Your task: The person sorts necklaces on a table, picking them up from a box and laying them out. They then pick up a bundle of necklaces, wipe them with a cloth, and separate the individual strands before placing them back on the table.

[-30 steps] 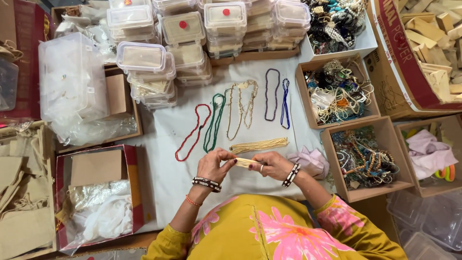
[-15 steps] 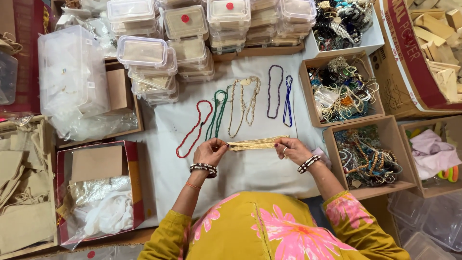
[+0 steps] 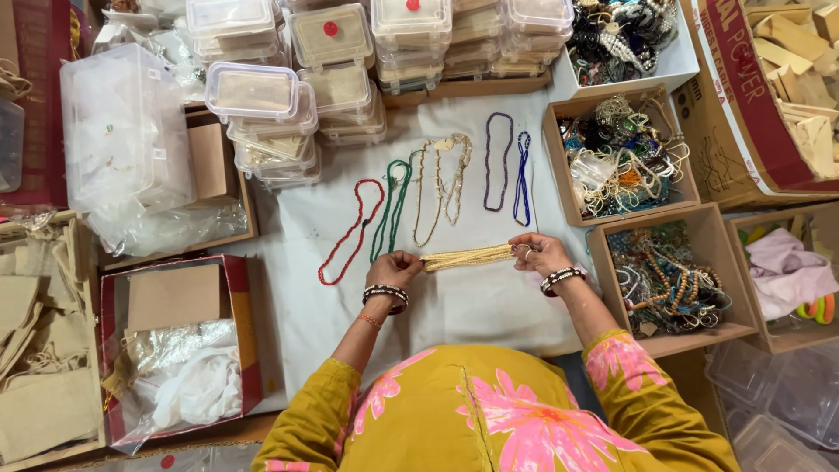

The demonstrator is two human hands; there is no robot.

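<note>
Cardboard boxes (image 3: 572,188) of tangled bead necklaces (image 3: 622,156)

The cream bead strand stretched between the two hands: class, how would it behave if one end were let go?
The cream bead strand looks straight only because the left hand and right hand pull it taut; released, it would probably droop. It seems light. Its beads may slip through fingers.

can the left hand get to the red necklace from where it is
Probably yes. The left hand holds one end of the cream strands, but the red necklace lies on open cloth just beside it, nothing between.
</note>
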